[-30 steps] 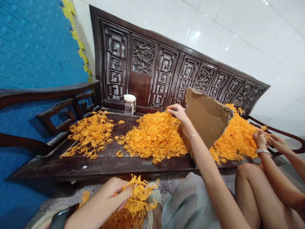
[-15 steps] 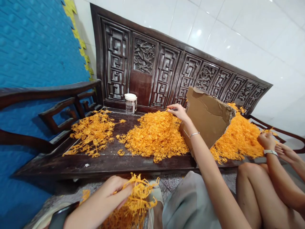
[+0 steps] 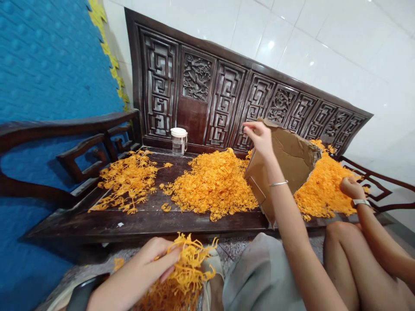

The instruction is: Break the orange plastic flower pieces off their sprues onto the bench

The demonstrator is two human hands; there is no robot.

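Note:
Near the bottom, my left hand (image 3: 158, 259) is closed on a bunch of orange spidery pieces (image 3: 191, 268) with thin curling legs, which look like soft plastic. More such pieces lie below it, partly hidden by the hand. My right hand (image 3: 261, 138) is raised before a brown cardboard piece (image 3: 292, 155), its fingers stretched out to the left and nothing visible in them. Left of and below that hand, a large heap of orange pieces (image 3: 214, 185) lies on the dark wooden bench (image 3: 142, 224). A looser orange pile (image 3: 129, 179) spreads at the bench's left end.
The cardboard stands upright between the middle heap and another orange heap (image 3: 327, 185) at right. A co-worker's hand (image 3: 352, 188) is at that right heap. A clear cup with a white lid (image 3: 178, 141) stands by the carved backrest (image 3: 194, 112). The bench has a left armrest (image 3: 81, 160).
My right hand has left the top of the middle heap and moved up and right. My left hand stays with its bunch. The co-worker's near hand has shifted left; the other has left view.

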